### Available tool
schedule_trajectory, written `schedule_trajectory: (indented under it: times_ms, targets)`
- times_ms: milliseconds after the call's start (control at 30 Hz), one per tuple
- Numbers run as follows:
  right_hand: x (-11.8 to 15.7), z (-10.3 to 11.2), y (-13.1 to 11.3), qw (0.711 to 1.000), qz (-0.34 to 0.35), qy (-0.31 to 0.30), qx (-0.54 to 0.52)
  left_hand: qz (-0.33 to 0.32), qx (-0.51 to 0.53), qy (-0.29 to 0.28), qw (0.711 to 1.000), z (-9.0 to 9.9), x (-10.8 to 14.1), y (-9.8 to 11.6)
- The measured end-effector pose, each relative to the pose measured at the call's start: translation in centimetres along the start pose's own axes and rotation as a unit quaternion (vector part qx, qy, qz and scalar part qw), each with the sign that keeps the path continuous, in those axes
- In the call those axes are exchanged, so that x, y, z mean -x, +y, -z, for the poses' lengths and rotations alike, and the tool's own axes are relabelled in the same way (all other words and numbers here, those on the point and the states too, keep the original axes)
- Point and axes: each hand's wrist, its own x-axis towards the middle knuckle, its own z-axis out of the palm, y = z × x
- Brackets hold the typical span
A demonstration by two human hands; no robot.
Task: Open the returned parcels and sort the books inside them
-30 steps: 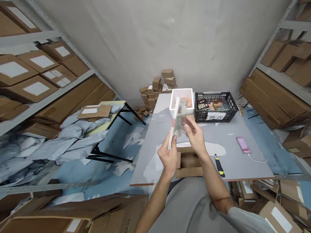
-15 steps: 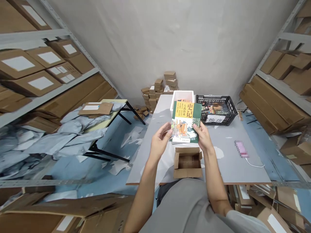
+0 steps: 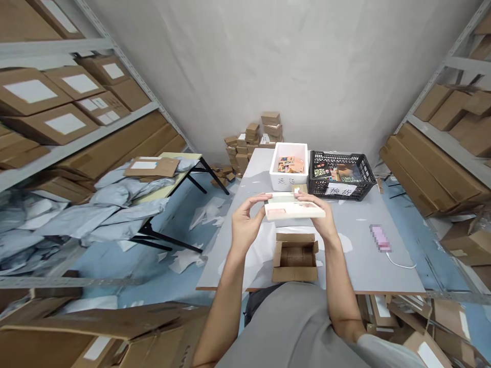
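Observation:
Between my two hands is a book, tilted so that an edge faces me; its front cover no longer shows. My left hand is closed on its left end, thumb below and fingers along the far side. At the right end my right hand grips it too, with the fingers over the top. Below the book, near the table's front edge, stands an open cardboard box with its flaps up; its visible inside is bare cardboard.
A white bin with small colourful items and a black crate with books stand at the back of the grey table. A phone with a cable lies right. Grey parcels cover a left table. Loaded shelves flank both sides.
The book has been tipped from cover facing me to nearly edge-on and lowered slightly. The white bin behind it shows more fully. Both hands have kept their hold.

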Motion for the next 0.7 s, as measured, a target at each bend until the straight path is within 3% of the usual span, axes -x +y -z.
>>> schedule_trajectory:
  times_ms: [167, 400, 533, 700]
  targets:
    - [-0.2, 0.4, -0.6, 0.999, 0.036, -0.013, 0.014, -0.034, -0.025, -0.02, 0.999, -0.1, -0.1, 0.7]
    - [-0.4, 1.1, 0.3, 0.999, -0.015, 0.027, 0.028, 0.031, -0.015, -0.007, 0.999, 0.0, -0.4, -0.6]
    - [-0.4, 1.5, 0.2, 0.998, -0.033, 0.04, 0.039, 0.041, -0.026, -0.029, 0.998, 0.3, -0.5, -1.1]
    - [-0.2, 2.3, 0.0, 0.993, -0.109, 0.024, 0.046, 0.062, 0.02, -0.078, 0.995, 0.5, -0.6, -1.3]
